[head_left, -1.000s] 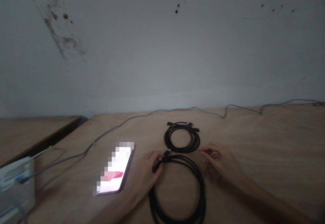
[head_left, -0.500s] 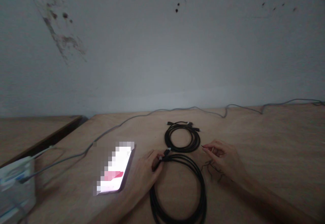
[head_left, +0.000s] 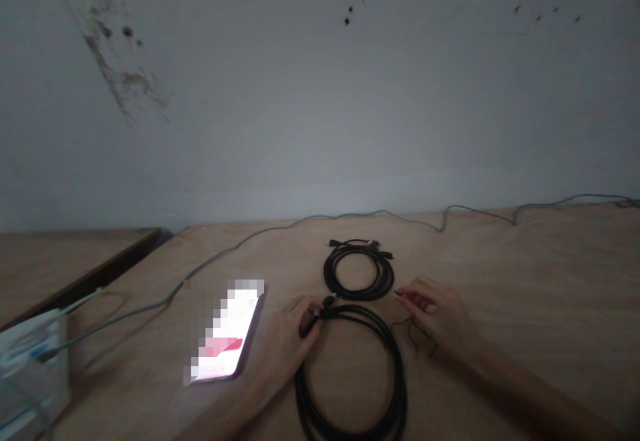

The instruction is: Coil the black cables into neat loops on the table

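Left hand (head_left: 295, 331) curled round plug end of large black round cable coil (head_left: 401, 381), which lies at its 4 o'clock. Right hand (head_left: 437, 307): thumb, forefinger nearly meeting; can't tell if holding anything. Brown wire strands (head_left: 412, 327), its 7 o'clock. From left hand: smaller black cable coil (head_left: 387, 277), 1 o'clock; lit slab phone (head_left: 227, 334), 9, screen blurred.

No text, brand or number can be read, even on the lit phone screen (head_left: 234, 317).
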The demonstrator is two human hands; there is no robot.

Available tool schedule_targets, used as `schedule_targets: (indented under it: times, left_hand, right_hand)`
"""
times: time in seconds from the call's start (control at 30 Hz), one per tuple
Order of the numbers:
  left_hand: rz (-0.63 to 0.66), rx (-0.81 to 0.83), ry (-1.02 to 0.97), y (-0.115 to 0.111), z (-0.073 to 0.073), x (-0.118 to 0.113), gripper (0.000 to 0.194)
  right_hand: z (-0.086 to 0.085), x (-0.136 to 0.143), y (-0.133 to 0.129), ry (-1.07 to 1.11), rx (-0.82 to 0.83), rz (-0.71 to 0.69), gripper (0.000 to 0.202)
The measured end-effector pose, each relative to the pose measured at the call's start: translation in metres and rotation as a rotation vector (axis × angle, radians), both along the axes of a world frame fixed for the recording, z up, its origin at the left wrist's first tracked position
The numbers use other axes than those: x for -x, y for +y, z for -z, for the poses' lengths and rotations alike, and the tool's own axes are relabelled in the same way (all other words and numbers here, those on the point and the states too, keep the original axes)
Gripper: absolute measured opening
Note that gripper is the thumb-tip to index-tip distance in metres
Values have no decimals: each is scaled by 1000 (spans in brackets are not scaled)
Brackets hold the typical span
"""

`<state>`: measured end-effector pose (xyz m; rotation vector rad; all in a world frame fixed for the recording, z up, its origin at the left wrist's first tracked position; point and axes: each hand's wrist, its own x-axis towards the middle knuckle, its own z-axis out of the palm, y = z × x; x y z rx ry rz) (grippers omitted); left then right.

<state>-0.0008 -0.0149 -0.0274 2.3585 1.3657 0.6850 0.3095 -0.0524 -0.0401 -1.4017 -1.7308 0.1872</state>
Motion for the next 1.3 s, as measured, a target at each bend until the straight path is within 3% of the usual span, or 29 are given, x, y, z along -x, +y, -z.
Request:
schedule_targets:
  times: [0.23, 0.57, 0.9, 1.3]
  left_hand:
    - [-14, 21, 14, 1, 0, 1, 19]
    - [35, -6, -11, -1, -3, -3, 13]
    - [61, -23, 5, -1, 0, -2, 10]
    - [49, -22, 50, 0, -2, -2, 10]
  right_hand:
    - [6, 18, -8, 161, 189, -134, 27]
    - [6, 29, -19, 281, 239, -274, 31]
    - [12, 19, -14, 158, 137, -175, 28]
    - [25, 23, -21, -132, 39, -257, 27]
